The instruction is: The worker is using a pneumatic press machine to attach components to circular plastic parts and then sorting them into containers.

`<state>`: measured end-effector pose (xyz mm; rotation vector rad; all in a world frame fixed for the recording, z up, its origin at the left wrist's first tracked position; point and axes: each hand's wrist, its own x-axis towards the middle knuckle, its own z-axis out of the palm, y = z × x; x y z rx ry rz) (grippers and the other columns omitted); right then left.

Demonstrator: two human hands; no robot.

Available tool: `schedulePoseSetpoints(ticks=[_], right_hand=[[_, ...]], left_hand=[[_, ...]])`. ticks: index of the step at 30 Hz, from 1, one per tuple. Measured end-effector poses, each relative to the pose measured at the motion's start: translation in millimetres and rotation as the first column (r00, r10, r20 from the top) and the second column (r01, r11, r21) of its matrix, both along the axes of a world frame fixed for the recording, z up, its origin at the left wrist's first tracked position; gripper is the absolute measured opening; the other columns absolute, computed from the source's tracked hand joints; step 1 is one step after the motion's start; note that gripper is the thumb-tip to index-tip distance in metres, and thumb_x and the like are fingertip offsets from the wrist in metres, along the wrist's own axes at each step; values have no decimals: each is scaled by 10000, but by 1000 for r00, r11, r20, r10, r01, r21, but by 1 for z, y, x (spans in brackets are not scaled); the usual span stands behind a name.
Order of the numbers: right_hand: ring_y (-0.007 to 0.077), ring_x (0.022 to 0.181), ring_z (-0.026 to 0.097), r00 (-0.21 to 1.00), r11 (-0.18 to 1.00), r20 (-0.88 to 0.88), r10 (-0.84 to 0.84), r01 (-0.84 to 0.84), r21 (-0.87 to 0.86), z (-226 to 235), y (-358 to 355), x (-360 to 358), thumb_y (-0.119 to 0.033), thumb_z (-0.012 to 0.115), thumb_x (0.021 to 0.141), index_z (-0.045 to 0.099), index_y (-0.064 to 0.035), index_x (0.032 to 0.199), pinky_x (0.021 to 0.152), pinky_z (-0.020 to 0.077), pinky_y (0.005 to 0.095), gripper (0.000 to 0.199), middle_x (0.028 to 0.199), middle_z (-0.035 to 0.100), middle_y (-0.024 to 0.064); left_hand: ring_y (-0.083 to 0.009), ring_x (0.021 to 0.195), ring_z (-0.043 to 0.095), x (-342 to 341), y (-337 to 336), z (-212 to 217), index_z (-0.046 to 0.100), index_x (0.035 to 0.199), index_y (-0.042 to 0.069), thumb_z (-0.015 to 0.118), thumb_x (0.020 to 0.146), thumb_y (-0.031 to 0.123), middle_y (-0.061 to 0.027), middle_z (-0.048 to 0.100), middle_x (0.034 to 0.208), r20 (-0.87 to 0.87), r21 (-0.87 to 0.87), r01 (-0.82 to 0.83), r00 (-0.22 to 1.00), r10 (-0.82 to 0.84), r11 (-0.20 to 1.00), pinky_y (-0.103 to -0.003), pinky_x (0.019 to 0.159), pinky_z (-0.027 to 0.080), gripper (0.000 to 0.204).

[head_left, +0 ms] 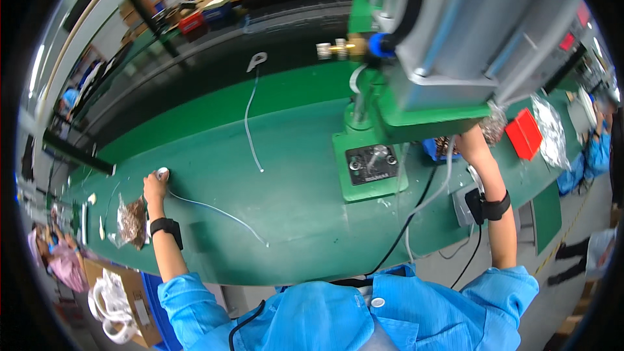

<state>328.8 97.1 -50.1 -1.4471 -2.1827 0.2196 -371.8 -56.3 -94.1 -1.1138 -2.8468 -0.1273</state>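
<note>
My left hand (155,188) rests far out on the green table, fingers closed on the rounded white end piece (162,171) of a thin white cable (218,210) that trails right across the surface. A clear bag of small brown parts (133,220) lies just left of that wrist. My right hand (469,138) reaches up behind the green base of a press machine (416,58), where its fingers are hidden, close to a blue bin (431,149). Both wrists carry black bands.
A second white cable (249,116) lies further back on the green table (260,156). A red box (524,132) and foil-like bags (551,129) sit at the right. A grey switch box (464,205) with black cords hangs at the table's near edge. Cardboard boxes (127,299) stand below left.
</note>
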Motion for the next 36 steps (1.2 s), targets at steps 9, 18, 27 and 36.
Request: schedulePoseSetpoints(ticks=[9, 18, 27, 36], right_hand=[[288, 717, 594, 987, 994, -119, -111, 111, -4, 52, -43, -10, -42, 608, 732, 628, 14, 849, 670, 471, 350, 131, 784, 617, 156], [252, 716, 592, 996, 1000, -88, -11, 10, -8, 58, -59, 0, -47, 614, 715, 637, -5, 831, 655, 479, 331, 126, 781, 609, 125], [215, 702, 597, 931, 983, -349, 106, -152, -106, 71, -53, -39, -31, 635, 697, 639, -3, 829, 642, 485, 296, 135, 785, 599, 108], [252, 692, 559, 849, 937, -431, 306, -348, -18, 56, -44, -65, -105, 631, 737, 638, 3, 833, 658, 445, 337, 145, 771, 577, 126]], left_hand=[[-93, 897, 529, 344, 82, 115, 533, 1100, 10, 663, 788, 160, -24, 578, 981, 653, 695, 451, -70, -754, 560, -240, 813, 426, 370], [-210, 884, 613, 412, 80, 95, 576, 1072, 39, 769, 649, 227, -103, 630, 967, 415, 621, 696, 98, -905, 360, -323, 781, 477, 502], [-242, 829, 617, 416, 75, 106, 608, 1040, 84, 790, 592, 295, -92, 632, 946, 293, 461, 799, 274, -916, 387, -329, 730, 479, 528], [-225, 721, 634, 423, 71, 97, 622, 1032, 95, 812, 558, 294, -75, 660, 839, 254, 491, 766, 330, -909, 415, -315, 661, 486, 547]])
